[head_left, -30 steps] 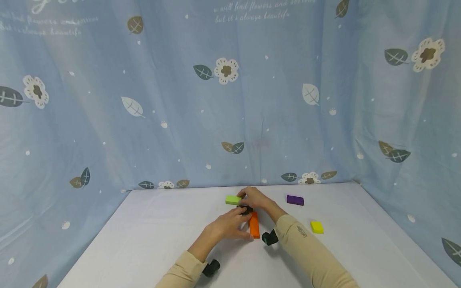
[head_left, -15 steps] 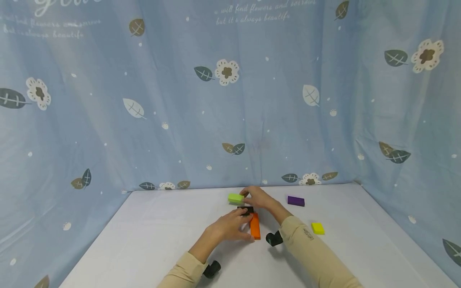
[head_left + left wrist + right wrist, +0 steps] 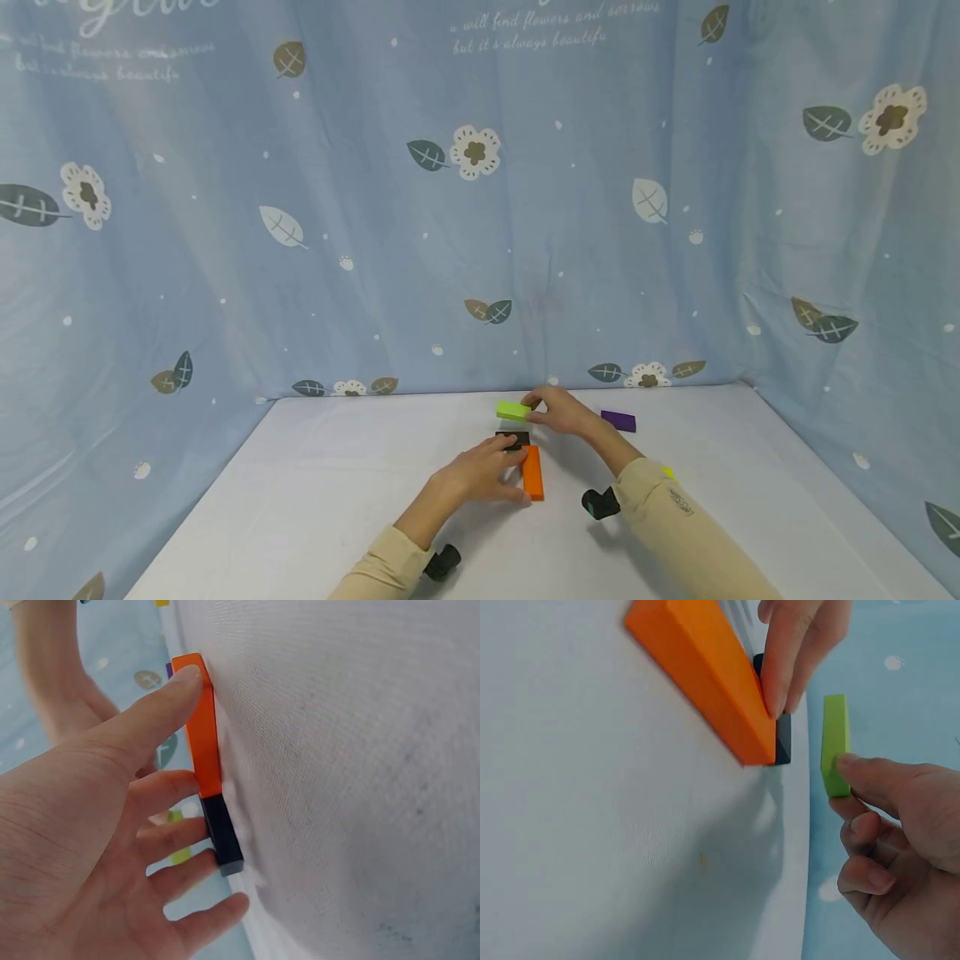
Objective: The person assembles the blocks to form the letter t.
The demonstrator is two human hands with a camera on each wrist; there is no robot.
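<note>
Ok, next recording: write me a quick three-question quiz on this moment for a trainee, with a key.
1. True or false: the right grip pinches the purple block.
2. Multiple choice: how does the orange block lie to the black block? A) stacked on top of it B) beside it, touching C) well apart from it
3. Fill in the blank: in the head view, the right sleeve mostly hides the ____ block.

Key:
1. False; it pinches the green block.
2. B.
3. Yellow: the yellow block barely shows.
</note>
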